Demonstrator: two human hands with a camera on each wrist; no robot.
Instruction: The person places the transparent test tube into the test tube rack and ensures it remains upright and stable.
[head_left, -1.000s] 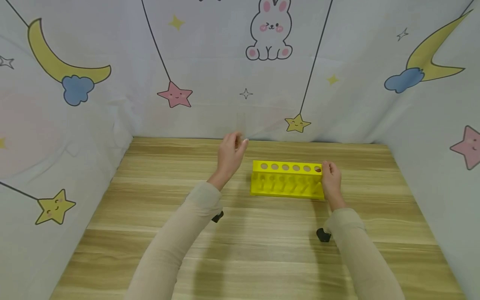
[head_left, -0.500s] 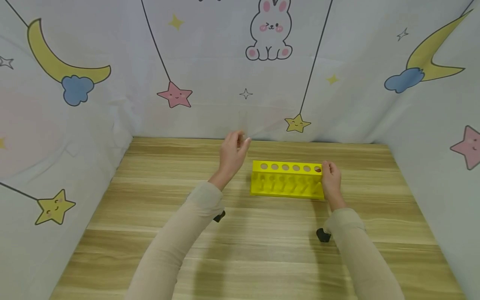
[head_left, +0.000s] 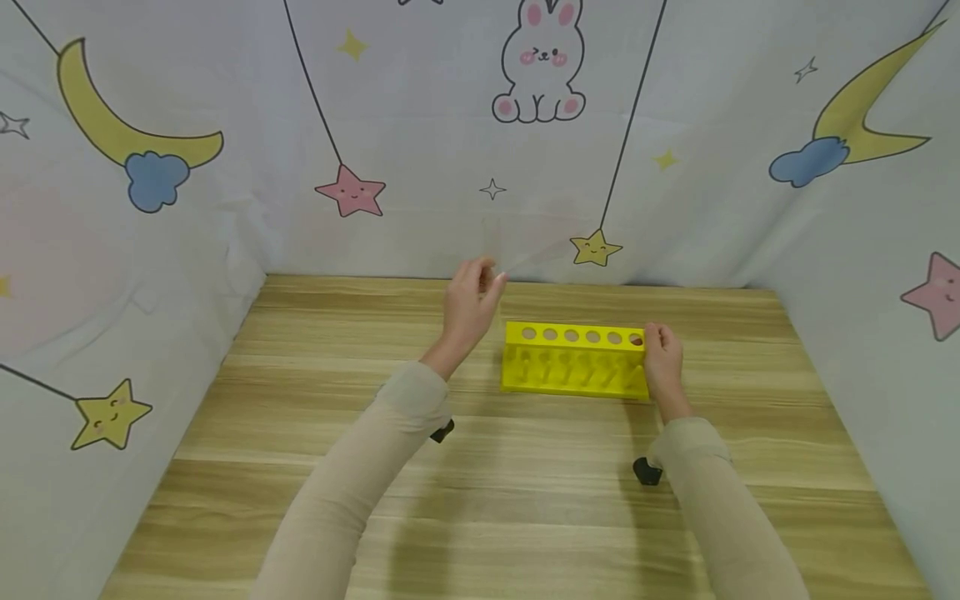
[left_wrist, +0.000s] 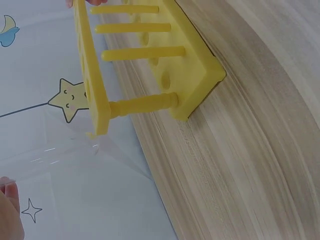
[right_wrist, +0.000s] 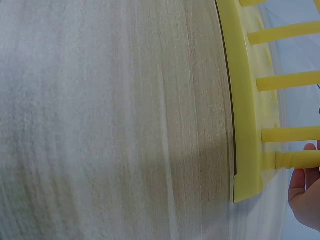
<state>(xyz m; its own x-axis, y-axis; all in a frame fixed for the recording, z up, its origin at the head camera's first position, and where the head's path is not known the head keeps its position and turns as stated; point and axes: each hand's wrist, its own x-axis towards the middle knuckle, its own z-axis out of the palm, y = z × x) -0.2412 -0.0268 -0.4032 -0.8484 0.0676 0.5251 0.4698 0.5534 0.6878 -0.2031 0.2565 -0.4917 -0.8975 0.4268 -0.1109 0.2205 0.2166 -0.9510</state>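
Note:
A yellow test tube rack point(head_left: 582, 347) stands upright on the wooden table, its row of round holes facing up and no tubes in them. My right hand point(head_left: 663, 358) grips the rack's right end, fingers around the end post in the right wrist view. To the left of the rack and above the table, my left hand point(head_left: 471, 304) pinches a clear test tube point(left_wrist: 50, 157). In the left wrist view the tube's lower end is close to the near corner of the rack's top plate. Against the white cloth the tube is faint in the head view.
The wood-grain table point(head_left: 525, 500) runs back to a white cloth backdrop point(head_left: 420, 233) printed with stars, moons and a rabbit. Cloth also borders the left and right sides. A black wrist camera point(head_left: 647, 471) hangs under the right sleeve.
My left hand has drifted slightly right and up, toward the rack, with the test tube. My right hand and the rack have stayed in place.

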